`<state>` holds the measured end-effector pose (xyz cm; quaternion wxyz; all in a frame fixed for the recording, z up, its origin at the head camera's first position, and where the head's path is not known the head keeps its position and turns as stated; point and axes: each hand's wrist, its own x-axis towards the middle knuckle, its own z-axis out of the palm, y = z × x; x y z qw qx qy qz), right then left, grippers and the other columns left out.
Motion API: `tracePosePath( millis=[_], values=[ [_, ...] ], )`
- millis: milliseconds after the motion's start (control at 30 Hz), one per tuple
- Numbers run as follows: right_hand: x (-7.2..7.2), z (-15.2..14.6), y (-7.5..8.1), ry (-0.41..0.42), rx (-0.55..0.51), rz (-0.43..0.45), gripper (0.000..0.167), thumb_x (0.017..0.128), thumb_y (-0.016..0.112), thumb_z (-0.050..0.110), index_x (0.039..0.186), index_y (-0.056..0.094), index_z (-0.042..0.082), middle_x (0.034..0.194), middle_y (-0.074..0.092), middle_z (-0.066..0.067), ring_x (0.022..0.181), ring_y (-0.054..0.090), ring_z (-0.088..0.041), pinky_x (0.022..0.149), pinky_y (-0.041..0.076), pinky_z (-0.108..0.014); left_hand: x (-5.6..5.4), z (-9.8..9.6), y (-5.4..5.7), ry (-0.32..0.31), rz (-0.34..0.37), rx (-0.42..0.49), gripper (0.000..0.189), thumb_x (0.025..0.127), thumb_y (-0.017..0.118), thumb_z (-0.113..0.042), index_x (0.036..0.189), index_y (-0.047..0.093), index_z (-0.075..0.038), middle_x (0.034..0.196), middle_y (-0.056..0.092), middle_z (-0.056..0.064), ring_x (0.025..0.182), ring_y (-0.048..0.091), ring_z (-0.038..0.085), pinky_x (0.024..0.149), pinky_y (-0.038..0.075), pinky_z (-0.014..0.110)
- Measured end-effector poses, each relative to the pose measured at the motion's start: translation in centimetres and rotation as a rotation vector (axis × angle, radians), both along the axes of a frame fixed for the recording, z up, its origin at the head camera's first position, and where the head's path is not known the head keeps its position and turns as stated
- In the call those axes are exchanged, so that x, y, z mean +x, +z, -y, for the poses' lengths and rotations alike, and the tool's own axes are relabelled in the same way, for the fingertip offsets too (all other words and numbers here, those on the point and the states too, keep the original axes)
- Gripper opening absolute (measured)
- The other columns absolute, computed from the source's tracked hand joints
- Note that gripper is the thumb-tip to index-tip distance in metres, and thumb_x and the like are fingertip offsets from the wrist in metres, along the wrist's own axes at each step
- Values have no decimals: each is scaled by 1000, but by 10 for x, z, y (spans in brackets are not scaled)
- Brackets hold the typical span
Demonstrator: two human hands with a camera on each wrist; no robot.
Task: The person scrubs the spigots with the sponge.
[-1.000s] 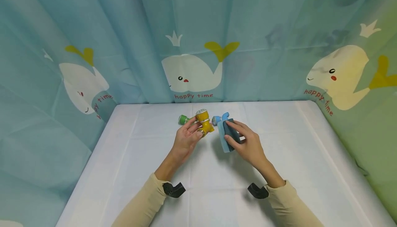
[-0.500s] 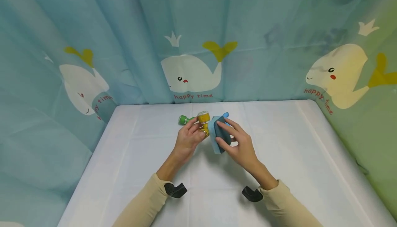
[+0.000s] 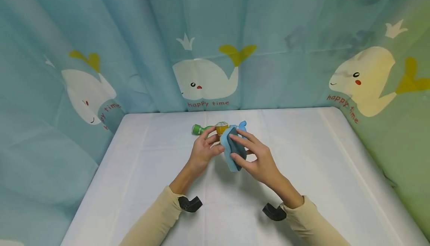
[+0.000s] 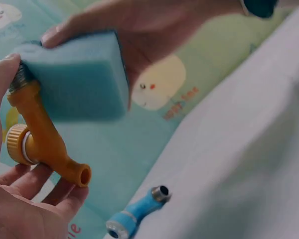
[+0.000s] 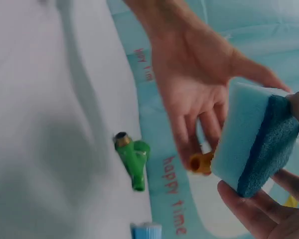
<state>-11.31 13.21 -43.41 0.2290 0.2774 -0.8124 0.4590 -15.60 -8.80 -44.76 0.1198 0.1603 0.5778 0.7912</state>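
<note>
My left hand point(image 3: 201, 155) holds a yellow-orange plastic tap point(image 4: 47, 129) between thumb and fingers. Its ribbed knob faces the fingers, and the threaded metal end sits by the thumb in the left wrist view. In my right hand point(image 3: 260, 160) is a two-layer sponge point(image 4: 79, 84), light blue foam with a dark scouring pad point(image 5: 269, 144), gripped from the pad side. The foam face lies right at the tap's threaded end. In the head view the sponge hides most of the tap, leaving its knob point(image 3: 221, 128) showing above.
A green tap point(image 3: 197, 129) lies on the white table point(image 3: 161, 171) behind the left hand. Behind the right hand lies a blue tap point(image 3: 242, 125), partly hidden by the sponge. Light blue curtains with printed whales point(image 3: 205, 80) stand along the back and sides.
The right hand has brought the sponge leftward to the yellow tap, now covering its lower part in the head view. The left hand keeps holding the tap in nearly the same place.
</note>
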Motion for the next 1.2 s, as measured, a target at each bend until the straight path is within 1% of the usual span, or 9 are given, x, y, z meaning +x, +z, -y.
tracePosePath(
  millis=[100, 167, 333, 533, 633, 800, 967, 1100, 1200],
  values=[
    [-4, -6, -4, -54, 59, 15, 53, 86, 84, 10, 136, 68, 14, 145, 57, -15, 117, 66, -35, 71, 62, -40, 0, 2, 2, -17, 12, 44, 100, 81, 87, -28, 156, 28, 4, 139, 56, 31, 113, 64, 18, 89, 56, 27],
    [-6, -14, -8, -110, 61, 46, 53, 85, 85, 9, 135, 69, 15, 144, 58, -14, 114, 67, -34, 70, 62, -40, 0, 3, 4, -24, 33, 94, 105, 80, 90, -33, 154, 26, 7, 139, 55, 32, 114, 64, 18, 92, 56, 28],
    [-4, -36, -14, -157, 3, 110, 55, 85, 83, 7, 137, 68, 15, 144, 59, -11, 102, 69, -27, 67, 62, -34, -2, 4, 1, -51, 137, 254, 114, 73, 88, -56, 150, 24, -1, 122, 60, 17, 107, 66, 23, 97, 55, 40],
    [0, -48, -16, -160, 37, 130, 54, 86, 83, 8, 137, 67, 15, 144, 59, -13, 102, 70, -29, 68, 62, -34, -2, 11, -11, -216, 208, 354, 101, 77, 78, -60, 147, 24, -11, 107, 53, 6, 87, 53, 16, 85, 50, 34],
    [3, -52, -17, -158, 51, 143, 53, 86, 83, 9, 137, 68, 14, 143, 59, -15, 106, 70, -32, 68, 62, -34, -2, 12, -14, -227, 214, 346, 79, 85, 78, -49, 138, 34, -11, 102, 56, 3, 78, 52, 13, 77, 49, 29],
    [6, -58, -20, -176, 55, 153, 54, 85, 84, 8, 136, 68, 14, 143, 59, -15, 106, 69, -31, 67, 62, -34, 2, 11, -13, -139, 241, 207, 40, 98, 72, -26, 119, 39, -17, 101, 62, 5, 54, 50, 11, 52, 44, 20],
    [8, -63, -24, -193, 65, 163, 54, 86, 83, 8, 137, 67, 14, 143, 59, -14, 101, 69, -27, 68, 62, -33, 7, 8, -7, -85, 202, 14, 30, 110, 48, -36, 124, 41, -11, 113, 68, 12, 43, 47, 11, 41, 40, 18],
    [9, -65, -26, -202, 69, 169, 54, 86, 83, 9, 137, 67, 15, 143, 59, -13, 98, 67, -24, 69, 61, -31, 8, 6, 0, -109, 267, 24, 40, 111, 34, -51, 122, 37, -12, 117, 63, 17, 55, 49, 16, 50, 41, 22],
    [9, -66, -27, -200, 69, 171, 54, 86, 83, 8, 138, 67, 15, 143, 59, -13, 97, 68, -24, 69, 61, -31, 8, 7, 2, -189, 331, 102, 27, 112, 30, -46, 119, 30, -20, 133, 47, 23, 78, 56, 27, 68, 48, 30]
  ],
)
